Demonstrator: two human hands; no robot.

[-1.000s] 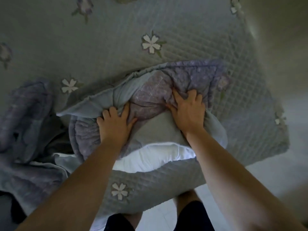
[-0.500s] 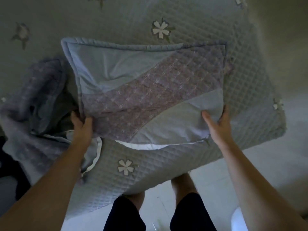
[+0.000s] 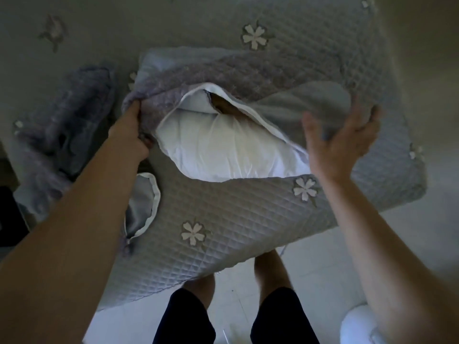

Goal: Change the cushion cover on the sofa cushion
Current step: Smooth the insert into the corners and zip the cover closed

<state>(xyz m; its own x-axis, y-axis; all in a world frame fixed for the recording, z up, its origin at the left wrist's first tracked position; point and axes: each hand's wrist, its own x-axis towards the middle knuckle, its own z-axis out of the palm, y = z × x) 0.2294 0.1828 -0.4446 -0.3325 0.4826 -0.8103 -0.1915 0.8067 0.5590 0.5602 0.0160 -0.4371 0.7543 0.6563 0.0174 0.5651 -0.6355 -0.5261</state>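
Observation:
A quilted purple and pale-blue cushion cover (image 3: 248,75) lies on the sofa seat with its open edge toward me. The white cushion insert (image 3: 223,150) bulges out of that gaping opening. My left hand (image 3: 135,135) grips the purple left corner of the cover's opening. My right hand (image 3: 340,142) holds the pale-blue right corner, fingers curled over the fabric and lifting it.
A grey quilted sofa throw with white flowers (image 3: 223,219) covers the seat. A second crumpled purple cover (image 3: 64,125) lies at the left, with a white-edged flap (image 3: 146,204) near my left forearm. My legs stand on the pale tiled floor (image 3: 323,281) below.
The cover lay flat and nearly closed half a second ago; both hands have pulled its corners up and toward me, so the opening gapes and the white insert shows.

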